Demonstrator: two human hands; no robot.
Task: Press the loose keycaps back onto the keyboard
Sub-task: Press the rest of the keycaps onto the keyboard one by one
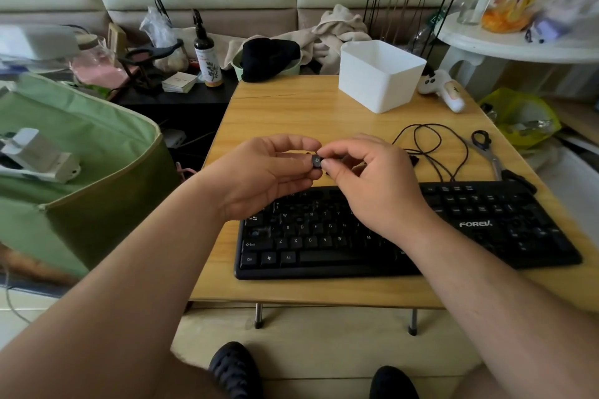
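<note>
Both hands are meeting above the top edge of the keyboard, pinching one small black keycap between them. The left hand is curling its thumb and fingers round the cap from one side, while the right hand is nipping it between thumb and forefinger from the other. The cap is hanging in the air, clear of the keys, its printed face turned up toward the camera; the letter looks like a Q, though it is too small to be sure. Near the left end of the keyboard, a few spots are looking darker, as if keys are missing, but that is hard to confirm.

To seat it well, the person is probably needing to read the letter first, find the matching empty socket, and turn the cap so its legend sits upright like its neighbours. Lowering it flat and square over the stem, then pressing straight down with one fingertip, should snap it home without tilting or bending anything.
</note>
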